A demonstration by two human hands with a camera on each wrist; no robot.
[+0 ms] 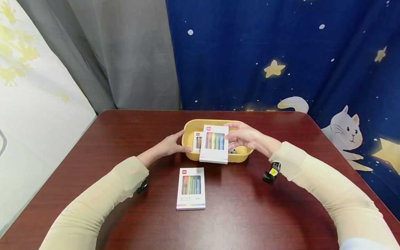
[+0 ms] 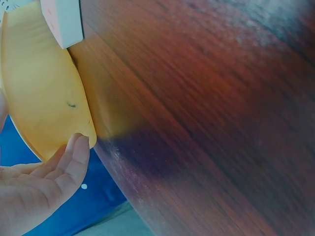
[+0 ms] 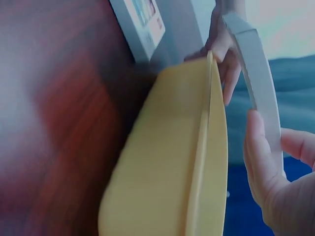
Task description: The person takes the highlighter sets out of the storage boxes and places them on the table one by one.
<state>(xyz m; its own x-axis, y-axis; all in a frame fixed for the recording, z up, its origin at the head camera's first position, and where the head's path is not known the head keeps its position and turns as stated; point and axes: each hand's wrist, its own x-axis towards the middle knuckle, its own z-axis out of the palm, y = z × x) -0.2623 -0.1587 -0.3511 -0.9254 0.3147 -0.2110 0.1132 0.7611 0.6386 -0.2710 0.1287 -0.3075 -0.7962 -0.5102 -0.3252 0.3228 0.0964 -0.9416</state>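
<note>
A yellow plastic bin (image 1: 238, 158) stands toward the back of the table. My left hand (image 1: 170, 144) grips its left end, thumb at the front rim; in the left wrist view the fingers (image 2: 74, 157) curve against the bin's end wall. Above the bin, my right hand (image 1: 243, 136) pinches a white box of coloured pens (image 1: 214, 155) by its right side, thumb on one face and fingers on the other (image 3: 261, 83). This box overlaps the bin's front rim in the head view. A smaller-looking pen box (image 1: 197, 141) lies inside the bin, partly hidden behind it.
Another white box of coloured pens (image 1: 191, 201) lies flat on the dark red wooden table (image 1: 150, 222), in front of the bin. A small black-and-white patterned thing (image 1: 232, 150) shows inside the bin's right part. Grey and blue curtains (image 1: 225, 69) hang behind the table.
</note>
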